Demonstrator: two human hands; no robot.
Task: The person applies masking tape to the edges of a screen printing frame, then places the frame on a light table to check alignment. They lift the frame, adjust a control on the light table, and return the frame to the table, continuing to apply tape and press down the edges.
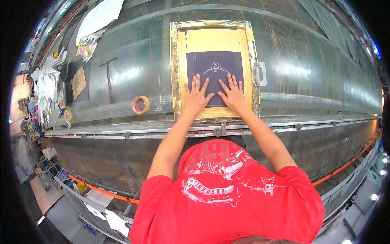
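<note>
A screen printing frame [176,81] lies on the long table in front of me, its inner border covered with yellow tape [213,40]. Inside that border is a dark purple mesh panel [215,90] with a pale, spiky arched design near its upper part. My left hand [196,97] rests flat on the panel's left side, fingers spread. On the right side my right hand [233,95] lies flat too, its fingers apart. Both palms sit near the lower taped edge, and neither hand grips anything. What lies beneath the frame is hidden.
A tape roll [140,104] and a T-shaped metal rod [109,79] lie left of the frame. Farther left are crumpled white papers [48,83] and a brown scrap [78,82]. A white handle-shaped piece [262,74] sits at the frame's right. A metal rail [276,125] runs along the near edge.
</note>
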